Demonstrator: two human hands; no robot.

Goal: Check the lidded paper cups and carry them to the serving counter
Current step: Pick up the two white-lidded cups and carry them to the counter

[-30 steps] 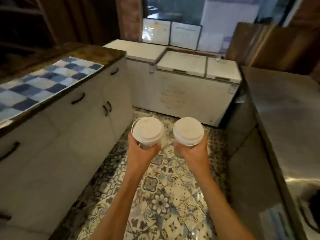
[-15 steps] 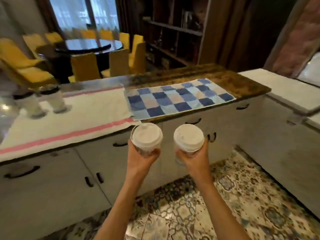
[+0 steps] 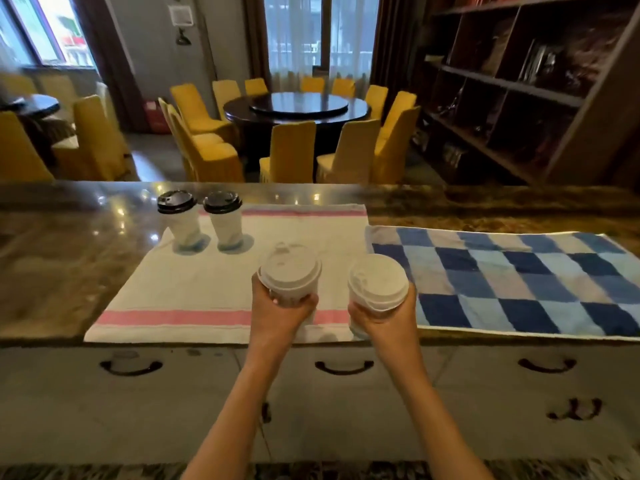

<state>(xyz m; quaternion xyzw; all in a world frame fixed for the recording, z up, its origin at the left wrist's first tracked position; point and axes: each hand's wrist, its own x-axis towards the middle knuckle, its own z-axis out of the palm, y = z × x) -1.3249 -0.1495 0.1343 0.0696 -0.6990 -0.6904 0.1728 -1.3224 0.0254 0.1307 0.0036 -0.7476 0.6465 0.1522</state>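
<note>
Two white-lidded cups (image 3: 290, 273) gripped, left hand (image 3: 277, 311) and right hand (image 3: 384, 315); view now faces serving counter (image 3: 69, 244) — set-down next

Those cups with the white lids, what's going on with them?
A person holds one white-lidded cup in the left hand and another in the right hand, above a counter. Neither is set down yet. Two black-lidded cups already stand on the pink-striped towel, beside a blue checked cloth.

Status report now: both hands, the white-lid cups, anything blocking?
Left hand holds one white-lid cup. Right hand holds the other. Black-lid cups stand clear.
</note>
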